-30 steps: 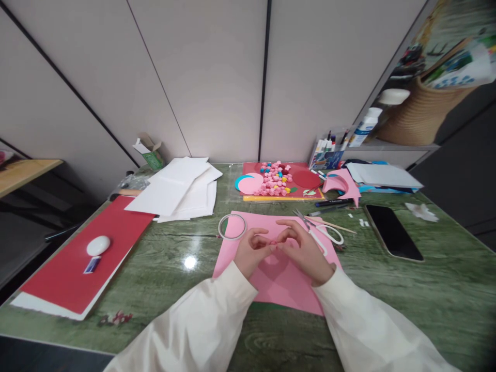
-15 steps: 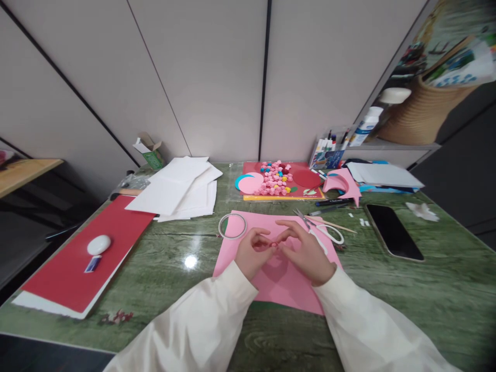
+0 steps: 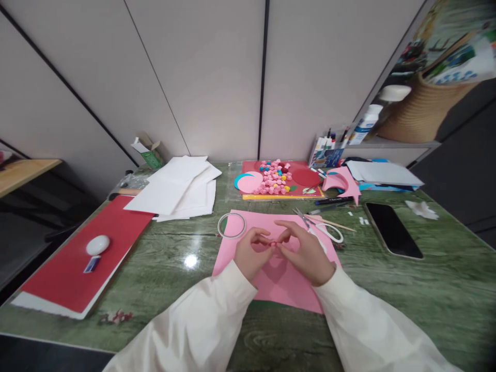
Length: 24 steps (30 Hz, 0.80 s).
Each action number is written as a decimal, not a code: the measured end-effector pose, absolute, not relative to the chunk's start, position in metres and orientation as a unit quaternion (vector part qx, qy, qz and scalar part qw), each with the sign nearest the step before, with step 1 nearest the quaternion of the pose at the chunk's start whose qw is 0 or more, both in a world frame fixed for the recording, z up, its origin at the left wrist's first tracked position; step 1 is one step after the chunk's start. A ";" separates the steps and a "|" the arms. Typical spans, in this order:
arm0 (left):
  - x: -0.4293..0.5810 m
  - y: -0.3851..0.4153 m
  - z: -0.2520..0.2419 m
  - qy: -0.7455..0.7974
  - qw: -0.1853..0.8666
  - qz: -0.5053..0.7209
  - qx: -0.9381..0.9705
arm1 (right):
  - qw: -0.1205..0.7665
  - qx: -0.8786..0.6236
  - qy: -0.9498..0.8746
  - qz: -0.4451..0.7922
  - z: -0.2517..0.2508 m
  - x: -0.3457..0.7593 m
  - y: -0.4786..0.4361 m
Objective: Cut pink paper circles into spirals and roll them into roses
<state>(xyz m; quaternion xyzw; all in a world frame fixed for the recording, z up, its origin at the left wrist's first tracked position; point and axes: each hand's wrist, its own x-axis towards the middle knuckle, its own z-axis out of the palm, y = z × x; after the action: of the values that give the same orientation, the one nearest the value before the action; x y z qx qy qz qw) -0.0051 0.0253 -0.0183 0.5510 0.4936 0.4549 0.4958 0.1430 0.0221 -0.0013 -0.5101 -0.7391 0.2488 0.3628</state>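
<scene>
My left hand [image 3: 252,253] and my right hand [image 3: 304,251] meet fingertip to fingertip over a sheet of pink paper [image 3: 275,294]. Pinched between both hands is a small pink-red piece [image 3: 273,244], mostly covered by the fingers; it looks like curled paper, but its exact kind is unclear. A roll of tape [image 3: 220,226] lies on the sheet's upper left, close to my left hand. Scissors with white handles [image 3: 336,233] lie just beyond my right hand, partly hidden by it. Past the sheet, several small pink, blue and yellow balled pieces [image 3: 274,181] are heaped on red paper.
White sheets [image 3: 174,188] and red card [image 3: 73,263] with a white round object [image 3: 97,245] lie on the left. To the right are a phone [image 3: 393,230], a wooden stick [image 3: 341,226], a cut pink scrap [image 3: 344,181] and a pen box [image 3: 326,151]. A wall panel stands behind.
Both hands keep nearly the same pose around the small piece, with only slight finger movement. The whole view has shifted a little.
</scene>
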 end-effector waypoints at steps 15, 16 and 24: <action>-0.002 0.020 -0.016 0.516 0.455 0.488 0.537 | 0.390 -0.534 -0.711 0.239 -0.009 0.135 0.017; -0.002 0.019 -0.016 0.519 0.451 0.489 0.537 | 0.394 -0.534 -0.709 0.237 -0.009 0.135 0.016; 0.000 0.016 -0.019 0.534 0.422 0.503 0.533 | 0.412 -0.554 -0.692 0.213 -0.007 0.127 0.009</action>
<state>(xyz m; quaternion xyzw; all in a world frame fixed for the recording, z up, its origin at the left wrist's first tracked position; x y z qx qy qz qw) -0.0004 0.0161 -0.0195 0.5326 0.5341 0.5032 0.4217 0.1274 0.0094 -0.0073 -0.5537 -0.6920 0.2125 0.4117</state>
